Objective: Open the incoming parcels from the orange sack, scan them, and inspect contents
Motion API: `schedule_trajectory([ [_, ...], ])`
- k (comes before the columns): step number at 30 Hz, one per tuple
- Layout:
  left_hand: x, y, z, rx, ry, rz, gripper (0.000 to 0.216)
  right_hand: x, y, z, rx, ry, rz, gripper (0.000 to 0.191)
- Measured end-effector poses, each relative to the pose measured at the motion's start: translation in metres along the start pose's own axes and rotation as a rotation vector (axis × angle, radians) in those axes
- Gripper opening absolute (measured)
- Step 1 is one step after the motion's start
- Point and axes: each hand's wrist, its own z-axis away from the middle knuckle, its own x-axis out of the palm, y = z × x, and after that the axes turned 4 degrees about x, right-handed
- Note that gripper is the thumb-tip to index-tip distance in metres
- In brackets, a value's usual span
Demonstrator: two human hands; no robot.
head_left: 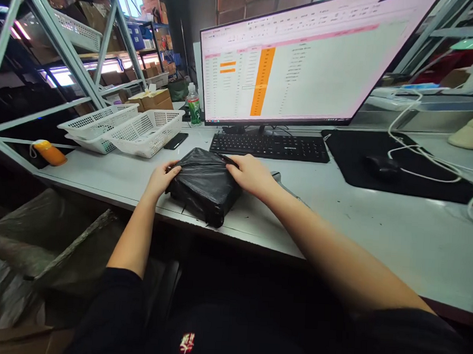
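A boxy package wrapped in black plastic (pixel 204 180) lies at the table's front edge, its wrap creased and shiny. My left hand (pixel 164 177) grips its left side, thumb on top and fingers curled at the edge. At the far right corner, my right hand (pixel 249 172) pinches the package's wrap. Something thin and dark shows by the right fingertips; I cannot tell whether it is part of the wrap. Partly hidden behind my right wrist is a grey object (pixel 276 177), its kind unclear.
Behind the package are a black keyboard (pixel 270 146) and a large monitor (pixel 305 69). White baskets (pixel 143 135), a phone (pixel 176 141) and a green-labelled bottle (pixel 193 106) stand left. A mouse (pixel 382 166) and white cables lie on the black mat (pixel 351 172) at right.
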Motion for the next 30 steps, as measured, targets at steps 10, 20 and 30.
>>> schedule_trajectory([
  [10, 0.004, 0.028, -0.017, 0.313, -0.040, -0.695, 0.014, -0.009, -0.015, -0.015, -0.049, -0.049, 0.237, 0.045],
  [20, 0.000, 0.040, -0.005, 0.356, -0.191, -0.456, 0.016, 0.000, -0.008, -0.032, -0.009, -0.040, 0.349, 0.037],
  [30, -0.002, 0.055, 0.014, 0.410, -0.200, -0.606, 0.009, 0.000, -0.019, -0.003, -0.201, 0.059, 0.463, 0.038],
])
